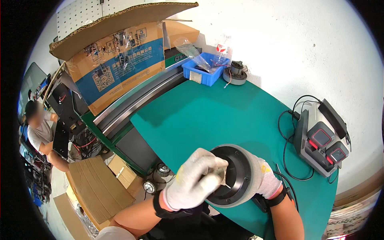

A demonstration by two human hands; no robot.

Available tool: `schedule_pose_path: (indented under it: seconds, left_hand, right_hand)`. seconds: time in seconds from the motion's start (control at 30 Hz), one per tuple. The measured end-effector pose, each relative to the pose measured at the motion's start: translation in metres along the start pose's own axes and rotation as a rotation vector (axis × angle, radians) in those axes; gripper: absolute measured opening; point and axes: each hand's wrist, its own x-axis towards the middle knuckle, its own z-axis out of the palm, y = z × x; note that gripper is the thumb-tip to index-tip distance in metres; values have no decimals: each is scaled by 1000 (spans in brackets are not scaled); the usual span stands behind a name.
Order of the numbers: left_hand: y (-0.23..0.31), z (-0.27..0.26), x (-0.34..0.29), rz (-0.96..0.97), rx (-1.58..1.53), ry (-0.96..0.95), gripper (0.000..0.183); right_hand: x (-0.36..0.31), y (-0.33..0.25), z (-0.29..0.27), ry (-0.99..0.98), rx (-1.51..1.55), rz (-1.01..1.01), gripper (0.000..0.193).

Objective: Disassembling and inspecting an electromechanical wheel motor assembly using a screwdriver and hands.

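Near the front edge of the table, my right hand [269, 179], in a white glove, grips a round wheel-like part [236, 198] from its right side. The part has a thick grey rim, a black dished inner face and small screws set around it. My left hand [196, 180], gloved in white with yellow stains, is closed over the left side of this face. Between its thumb and fingers shows a small pale, crumpled, cloth-like piece [222, 175], partly hidden by the glove. The round part is tilted, with its black face toward me.
A green table [192, 116] bears a blue bin [208, 79], a grey round part [235, 76] with a black top, and a grey stand [308, 150] holding black-and-red devices with cables. Cardboard boxes [120, 64] stand left. Another person [40, 132] sits at the far left.
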Motion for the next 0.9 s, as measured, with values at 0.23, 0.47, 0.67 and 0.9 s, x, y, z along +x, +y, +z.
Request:
schedule_pose_path:
  seconds: [0.23,0.47,0.67,0.9]
  left_hand:
    - [-1,-4,0,-26,91,-21,32]
    - [0,-4,8,-102,68,-7,40]
    - [7,-5,21,-66,180,-37,38]
    - [22,-8,27,-23,237,-123,37]
  right_hand:
    - [5,-6,-3,-29,154,46,46]
    - [6,-7,-4,-27,16,38,43]
    - [6,-7,-6,-90,-31,83,51]
    - [8,-9,-3,-36,-40,49,52]
